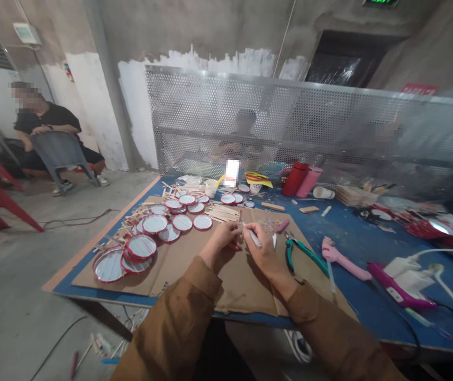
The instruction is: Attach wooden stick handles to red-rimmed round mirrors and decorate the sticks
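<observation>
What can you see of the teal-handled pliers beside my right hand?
The teal-handled pliers lie flat, just right of your right hand and not touching it. Their metal head points up and left, towards the hand, with the jaws apparently closed. The two long teal grips splay apart, and the longer one runs down and right. They rest on the brown cardboard sheet, with the longer grip's end near or over its edge by the blue table.

Left hand point(222, 242) pinching thin wooden stick point(240, 217), stick near upright, held just above brown cardboard sheet point(187, 270). Right hand point(264, 248) gripping white pen point(254, 236), tilted, front end pointing toward stick, just beside it. Both hands close together over cardboard's middle.
</observation>
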